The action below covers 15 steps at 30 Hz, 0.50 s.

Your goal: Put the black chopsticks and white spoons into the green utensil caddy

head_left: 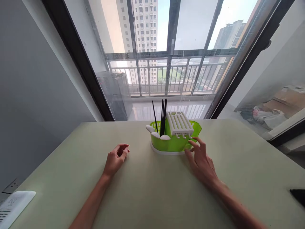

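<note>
A bright green cutlery holder (pixel 171 145) with a white base stands upright at the far middle of the table. White spoons (pixel 155 135) rest with their bowls over its front left rim, and several thin black chopsticks (pixel 163 117) rise behind them. A slotted white rack (pixel 180 122) with small hooks along its front tops the right part. My right hand (pixel 201 160) is at the holder's front right corner, thumb and fingers apart, fingertips at or touching the hooks and wall. To the left, my left hand (pixel 115 160) rests on the table, fingers curled in towards the thumb, nothing visible in them.
The pale green table (pixel 150 190) ends at a glass door facing a balcony. A white device (pixel 16 206) lies at the near left edge, and a black object (pixel 298 194) at the right edge. A wall socket (pixel 11 186) is at the far left.
</note>
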Each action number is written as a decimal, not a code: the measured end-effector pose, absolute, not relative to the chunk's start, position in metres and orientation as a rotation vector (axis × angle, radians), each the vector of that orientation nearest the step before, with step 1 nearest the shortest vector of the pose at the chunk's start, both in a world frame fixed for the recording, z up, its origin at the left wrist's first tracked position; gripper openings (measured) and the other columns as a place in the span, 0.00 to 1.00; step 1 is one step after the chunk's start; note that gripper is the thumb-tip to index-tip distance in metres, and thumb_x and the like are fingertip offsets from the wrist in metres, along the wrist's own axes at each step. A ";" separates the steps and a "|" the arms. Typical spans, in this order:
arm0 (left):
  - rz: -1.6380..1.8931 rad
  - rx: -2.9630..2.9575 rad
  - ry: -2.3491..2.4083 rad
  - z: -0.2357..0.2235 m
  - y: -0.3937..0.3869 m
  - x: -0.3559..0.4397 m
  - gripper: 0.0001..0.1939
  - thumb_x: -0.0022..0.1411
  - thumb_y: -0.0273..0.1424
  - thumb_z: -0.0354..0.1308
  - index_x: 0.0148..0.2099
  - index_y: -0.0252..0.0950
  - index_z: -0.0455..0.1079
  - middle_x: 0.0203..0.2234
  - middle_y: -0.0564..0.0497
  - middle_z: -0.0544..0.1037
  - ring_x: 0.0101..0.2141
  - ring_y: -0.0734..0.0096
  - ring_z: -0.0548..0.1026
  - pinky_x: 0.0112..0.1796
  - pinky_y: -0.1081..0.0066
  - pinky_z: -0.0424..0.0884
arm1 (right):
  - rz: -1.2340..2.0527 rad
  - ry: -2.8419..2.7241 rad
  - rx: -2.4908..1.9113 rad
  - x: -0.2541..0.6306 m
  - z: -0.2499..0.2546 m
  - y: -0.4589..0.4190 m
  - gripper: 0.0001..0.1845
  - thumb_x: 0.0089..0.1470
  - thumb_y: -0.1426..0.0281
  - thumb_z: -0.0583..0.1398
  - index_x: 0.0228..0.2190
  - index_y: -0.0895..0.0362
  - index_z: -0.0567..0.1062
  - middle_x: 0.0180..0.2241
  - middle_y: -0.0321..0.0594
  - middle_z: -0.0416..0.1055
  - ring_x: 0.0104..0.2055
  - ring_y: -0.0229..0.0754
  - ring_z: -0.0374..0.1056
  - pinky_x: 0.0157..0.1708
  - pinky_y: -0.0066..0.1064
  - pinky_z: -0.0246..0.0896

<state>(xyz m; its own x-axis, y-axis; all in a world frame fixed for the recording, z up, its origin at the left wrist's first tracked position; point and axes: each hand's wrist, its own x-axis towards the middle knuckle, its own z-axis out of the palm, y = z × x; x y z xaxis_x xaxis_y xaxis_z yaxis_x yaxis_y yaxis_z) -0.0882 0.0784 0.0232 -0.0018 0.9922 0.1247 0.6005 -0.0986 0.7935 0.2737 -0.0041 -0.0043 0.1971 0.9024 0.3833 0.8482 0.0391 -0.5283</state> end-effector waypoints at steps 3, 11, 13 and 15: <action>0.946 1.763 1.644 0.025 0.077 -0.087 0.18 0.62 0.47 0.56 0.45 0.41 0.75 0.33 0.53 0.82 0.28 0.69 0.75 0.33 0.71 0.70 | 0.052 -1.598 -1.856 0.278 -0.006 0.001 0.20 0.69 0.53 0.46 0.57 0.44 0.61 0.65 0.43 0.57 0.47 0.47 0.76 0.27 0.37 0.69; 0.955 1.821 1.631 0.022 0.074 -0.087 0.17 0.64 0.46 0.55 0.45 0.41 0.75 0.32 0.53 0.83 0.27 0.68 0.76 0.31 0.70 0.69 | -0.064 -1.540 -1.973 0.328 -0.017 0.007 0.23 0.68 0.51 0.46 0.60 0.43 0.61 0.69 0.41 0.55 0.51 0.49 0.73 0.24 0.34 0.64; 0.950 1.834 1.635 0.022 0.073 -0.086 0.17 0.64 0.47 0.55 0.45 0.41 0.75 0.32 0.53 0.83 0.28 0.68 0.76 0.31 0.70 0.70 | -0.082 -1.529 -2.016 0.346 -0.018 0.008 0.24 0.68 0.50 0.45 0.60 0.42 0.61 0.69 0.39 0.55 0.51 0.49 0.73 0.24 0.34 0.63; 0.944 1.845 1.637 0.022 0.073 -0.085 0.17 0.64 0.46 0.55 0.45 0.41 0.75 0.32 0.53 0.83 0.28 0.67 0.77 0.31 0.70 0.70 | -0.095 -1.516 -2.053 0.364 -0.020 0.008 0.25 0.68 0.49 0.45 0.60 0.42 0.61 0.70 0.39 0.55 0.51 0.50 0.73 0.24 0.35 0.63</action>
<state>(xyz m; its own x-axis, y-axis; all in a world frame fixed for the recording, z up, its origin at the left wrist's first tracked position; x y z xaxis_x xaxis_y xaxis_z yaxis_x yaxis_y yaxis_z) -0.0855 0.0730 0.0220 0.0389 0.9844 0.1714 0.6415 -0.1562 0.7511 0.3639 0.0080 -0.0195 0.3516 0.8538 0.3838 0.8950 -0.1864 -0.4052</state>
